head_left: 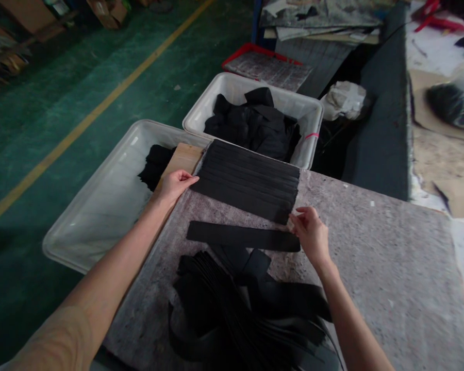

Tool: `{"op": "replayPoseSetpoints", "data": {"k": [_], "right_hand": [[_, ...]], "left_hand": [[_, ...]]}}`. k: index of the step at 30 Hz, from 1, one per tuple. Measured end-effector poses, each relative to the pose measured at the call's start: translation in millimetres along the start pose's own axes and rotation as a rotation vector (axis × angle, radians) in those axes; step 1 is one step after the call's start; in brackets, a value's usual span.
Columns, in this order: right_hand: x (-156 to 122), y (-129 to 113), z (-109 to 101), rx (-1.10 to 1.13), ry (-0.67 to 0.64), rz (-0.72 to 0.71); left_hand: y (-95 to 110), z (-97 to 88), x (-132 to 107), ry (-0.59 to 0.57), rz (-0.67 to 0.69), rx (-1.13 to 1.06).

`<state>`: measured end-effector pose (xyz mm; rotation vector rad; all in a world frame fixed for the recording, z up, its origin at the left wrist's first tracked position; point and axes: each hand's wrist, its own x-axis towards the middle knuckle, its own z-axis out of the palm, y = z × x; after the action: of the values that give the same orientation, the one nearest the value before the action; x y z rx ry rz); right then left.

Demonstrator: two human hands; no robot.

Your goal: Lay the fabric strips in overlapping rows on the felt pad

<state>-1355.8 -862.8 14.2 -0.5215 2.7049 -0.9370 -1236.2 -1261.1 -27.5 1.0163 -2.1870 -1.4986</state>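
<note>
Several black strips (251,170) lie in an overlapping row near the far left edge of the table. My left hand (174,184) pinches the left end of the front strip (239,201), thumb and fingers together. At that strip's right corner, my right hand (310,231) is closed with its fingertips on the edge. A single black strip (243,236) lies slightly apart, just in front of the row. Nearest to me is a loose heap of black strips (235,314), some fanned and curled, partly under one another.
A pale plastic bin (100,201) stands left of the table (390,257), holding black pieces and a light board (181,157). Behind the row, another white bin (204,103) holds black pieces (251,121). A plastic bag (462,93) sits at the far right.
</note>
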Motion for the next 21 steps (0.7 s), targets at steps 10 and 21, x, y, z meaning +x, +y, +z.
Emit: {"op": "replayPoseSetpoints", "data": {"k": [10,21], "right_hand": [[-15.5,-1.0,-8.9,-0.452,-0.269,-0.351],[-20.3,1.8,-6.8,-0.062,-0.399,-0.234]], "left_hand": [[23.0,-11.3,-56.1,-0.143,0.176,0.219],[30.6,-12.5,-81.1,-0.502,0.494,0.812]]}}
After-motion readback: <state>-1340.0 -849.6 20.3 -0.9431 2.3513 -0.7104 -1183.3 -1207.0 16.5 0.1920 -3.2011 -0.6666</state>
